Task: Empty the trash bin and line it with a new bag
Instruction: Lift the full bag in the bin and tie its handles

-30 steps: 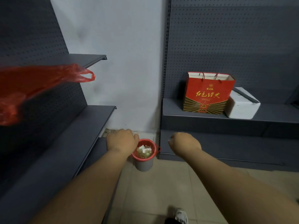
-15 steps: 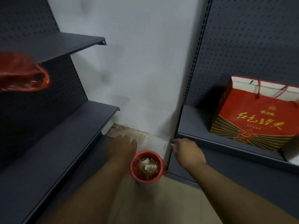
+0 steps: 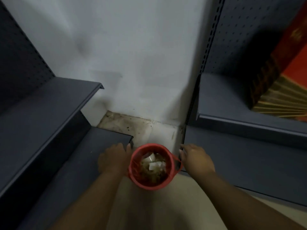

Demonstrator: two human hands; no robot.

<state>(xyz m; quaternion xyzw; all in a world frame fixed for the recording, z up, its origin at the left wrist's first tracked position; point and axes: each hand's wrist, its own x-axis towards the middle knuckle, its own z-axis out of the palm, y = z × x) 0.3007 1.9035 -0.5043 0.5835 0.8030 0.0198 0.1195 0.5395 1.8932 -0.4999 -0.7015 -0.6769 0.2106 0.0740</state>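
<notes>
A small trash bin [image 3: 141, 183] stands on the floor in the corner between two shelf units. A red bag lines it, its edge folded over the rim [image 3: 152, 145]. Inside lie white scraps and brownish waste [image 3: 153, 166]. My left hand [image 3: 113, 157] is just left of the rim, fingers relaxed, holding nothing. My right hand [image 3: 195, 156] is just right of the rim, next to the bag's red handle loop [image 3: 178, 163]; I cannot tell whether it touches the loop. Both hands flank the bin.
A dark grey shelf unit [image 3: 49, 113] runs along the left, its low base [image 3: 106, 141] beside the bin. Another grey shelf [image 3: 240, 120] on the right carries a red and gold gift bag [image 3: 285, 90]. A white wall [image 3: 132, 55] lies behind, dirty floor tile [image 3: 131, 125] at its foot.
The view has dropped closer to the bin. Both hands have come down to the bin's rim on either side. The red plastic bag on the upper left shelf has left the view.
</notes>
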